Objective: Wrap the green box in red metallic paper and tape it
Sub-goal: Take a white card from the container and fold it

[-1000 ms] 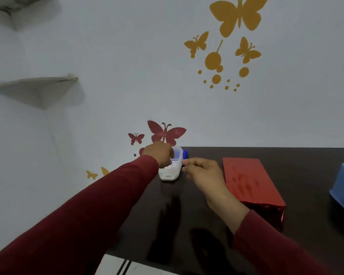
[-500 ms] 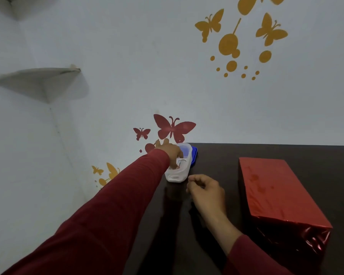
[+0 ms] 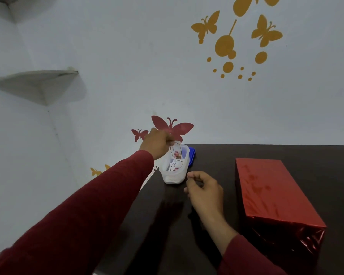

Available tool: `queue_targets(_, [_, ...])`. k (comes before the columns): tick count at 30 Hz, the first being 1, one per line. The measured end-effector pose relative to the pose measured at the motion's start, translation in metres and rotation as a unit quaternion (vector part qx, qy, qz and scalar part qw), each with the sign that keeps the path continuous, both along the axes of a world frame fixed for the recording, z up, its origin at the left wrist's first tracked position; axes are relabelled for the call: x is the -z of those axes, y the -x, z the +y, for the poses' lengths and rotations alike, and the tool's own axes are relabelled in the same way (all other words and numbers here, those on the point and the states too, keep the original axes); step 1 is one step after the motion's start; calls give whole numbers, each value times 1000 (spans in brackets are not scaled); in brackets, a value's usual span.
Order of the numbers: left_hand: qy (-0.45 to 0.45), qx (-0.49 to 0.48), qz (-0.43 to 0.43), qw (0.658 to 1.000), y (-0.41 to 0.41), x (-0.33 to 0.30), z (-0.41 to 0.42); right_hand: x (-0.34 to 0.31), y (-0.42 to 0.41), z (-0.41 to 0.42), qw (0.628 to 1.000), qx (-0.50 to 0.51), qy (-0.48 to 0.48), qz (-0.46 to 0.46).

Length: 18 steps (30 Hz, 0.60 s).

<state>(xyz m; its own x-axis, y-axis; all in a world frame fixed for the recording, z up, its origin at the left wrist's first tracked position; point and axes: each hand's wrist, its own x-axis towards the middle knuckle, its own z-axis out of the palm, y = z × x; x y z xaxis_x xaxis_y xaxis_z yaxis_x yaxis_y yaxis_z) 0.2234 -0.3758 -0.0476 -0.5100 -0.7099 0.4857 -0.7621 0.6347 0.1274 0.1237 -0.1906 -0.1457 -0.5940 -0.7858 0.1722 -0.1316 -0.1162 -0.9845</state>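
At your left hand (image 3: 157, 142), over the far end of the tub (image 3: 174, 167), your fingertips pinch a small white card (image 3: 176, 150) with red print and hold it up above the rim; a second one like it lies inside the tub. It looks paper-thin and floppy, so I'd keep that edge pinch light and clear of the printed face. Just beyond the tub sits its blue lid (image 3: 192, 155). Near your right hand (image 3: 204, 191), just this side of the tub, the table (image 3: 167, 225) lies dark and glossy; that hand's fingers are loosely curled, thumb and forefinger close together, and I can't tell whether anything is between them. Off to its right stands the box (image 3: 270, 191), already covered in red foil, top smooth, near end crumpled. That foil will be slick and quick to crease, the box itself stiff: take it by the long sides, flat-handed. Half a second ago your left hand was down in the tub; now it's up with the card. Your view has swung right, bringing the box closer.
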Motion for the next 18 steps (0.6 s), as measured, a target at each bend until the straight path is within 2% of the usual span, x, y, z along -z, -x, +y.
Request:
queue_targets(2, [42, 41, 98, 993, -11, -9, 21, -1, -1, -1, 999, 14, 36, -11])
queue_targets(5, [71, 107, 145, 981, -31, -12, 63, -8, -3, 2, 993, 30, 106, -44])
queue_targets(8, [-2, 173, 188, 967, -44, 11, 99, -15, -5, 6, 981, -13, 149, -122])
queue_targets(10, [-81, 184, 251, 947, -41, 30, 119, -14, -7, 9, 984, -42, 146, -97])
queue_targets(13, [-204, 189, 376, 884, -30, 49, 136, -9, -7, 14, 991, -53, 125, -12])
queue_targets(16, [-344, 162, 513, 770, -21, 63, 146, -6, -1, 15, 991, -54, 118, 11])
queue_targets(18, [-391, 140, 549, 725, -19, 71, 152, -3, 2, 14, 992, -47, 117, 28])
